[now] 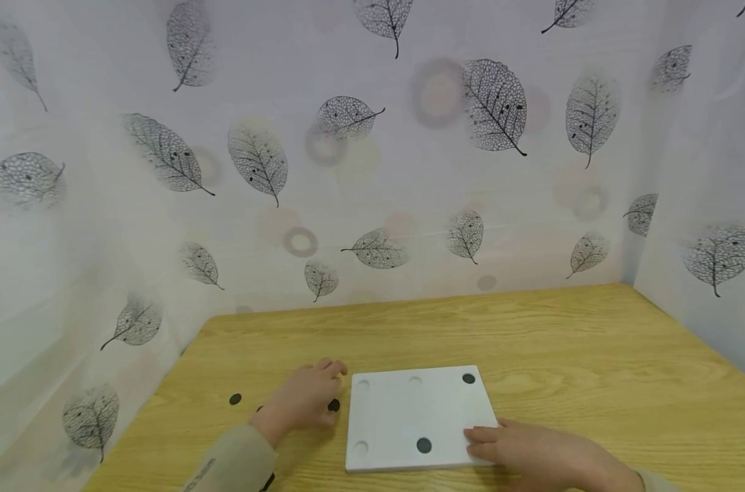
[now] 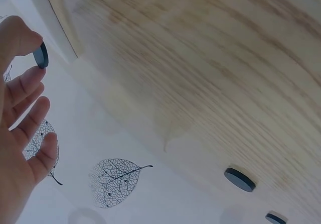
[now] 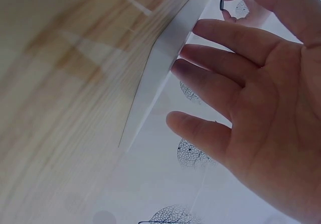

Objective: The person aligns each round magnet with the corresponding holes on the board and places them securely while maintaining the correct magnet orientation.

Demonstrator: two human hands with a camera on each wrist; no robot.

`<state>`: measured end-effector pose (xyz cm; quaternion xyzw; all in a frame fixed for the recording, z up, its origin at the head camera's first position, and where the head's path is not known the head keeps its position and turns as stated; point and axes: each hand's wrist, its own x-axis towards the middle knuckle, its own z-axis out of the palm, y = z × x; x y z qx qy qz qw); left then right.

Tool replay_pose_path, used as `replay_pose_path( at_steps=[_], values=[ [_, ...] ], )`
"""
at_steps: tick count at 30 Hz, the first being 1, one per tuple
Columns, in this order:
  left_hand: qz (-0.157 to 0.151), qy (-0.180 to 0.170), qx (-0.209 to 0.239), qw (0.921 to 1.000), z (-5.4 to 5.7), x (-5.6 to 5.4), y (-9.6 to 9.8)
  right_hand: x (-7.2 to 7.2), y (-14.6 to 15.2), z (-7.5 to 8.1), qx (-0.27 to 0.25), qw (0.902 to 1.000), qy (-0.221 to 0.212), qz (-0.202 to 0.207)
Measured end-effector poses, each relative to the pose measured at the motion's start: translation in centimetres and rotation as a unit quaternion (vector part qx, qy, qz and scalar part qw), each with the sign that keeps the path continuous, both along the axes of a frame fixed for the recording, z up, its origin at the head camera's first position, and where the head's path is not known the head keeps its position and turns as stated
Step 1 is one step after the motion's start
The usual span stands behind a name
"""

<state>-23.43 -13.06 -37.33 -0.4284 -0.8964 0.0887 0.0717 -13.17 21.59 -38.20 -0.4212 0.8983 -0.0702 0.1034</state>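
My left hand [image 1: 305, 398] is just left of a white board [image 1: 391, 417], pinching a small black disc [image 2: 41, 57] between thumb and a fingertip, raised above the table. In the head view, that same black disc [image 1: 333, 405] shows beside the fingers. Three shallow round recesses on the board hold nothing, while one black disc [image 1: 468, 378] sits at its far right corner and a second [image 1: 424, 445] near its front edge. My right hand [image 1: 541, 451] rests with extended fingers on the board's right edge; in the right wrist view its fingers [image 3: 208, 86] look straight and hold nothing.
Loose on the wooden table [image 1: 569, 355] at the left lies a black disc [image 1: 235, 398]. Another dark piece [image 1: 260, 408] is partly hidden by the left wrist, and one more [image 1: 268, 482] by the sleeve. A leaf-patterned white curtain [image 1: 360, 171] surrounds the table's back and sides.
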Motion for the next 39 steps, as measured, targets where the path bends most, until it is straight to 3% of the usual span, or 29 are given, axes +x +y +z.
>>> replay_pose_path(
  at_steps=[15, 21, 27, 31, 39],
  values=[
    [-0.019, 0.015, -0.006, 0.9997, 0.4, -0.2, 1.7, -0.3, -0.1, 0.0, 0.0, 1.0, 0.006, 0.005],
    [-0.018, 0.028, -0.047, 0.9984, 0.5, -0.3, 2.9, -0.3, 0.0, 0.1, -0.006, 1.0, 0.003, 0.007],
    [-0.044, 0.057, -0.1, 0.9923, 0.9, -0.1, 3.9, -0.2, 0.2, 0.2, -0.013, 0.9993, -0.034, -0.013],
    [-0.059, 0.074, -0.1, 0.9905, 0.9, -0.1, 4.4, -0.1, 0.1, 0.2, -0.013, 0.9987, -0.045, -0.021],
    [-0.072, 0.079, -0.106, 0.9886, 0.8, -0.3, 5.4, -0.2, 0.1, 0.0, -0.01, 0.9998, -0.018, -0.007]
  ],
)
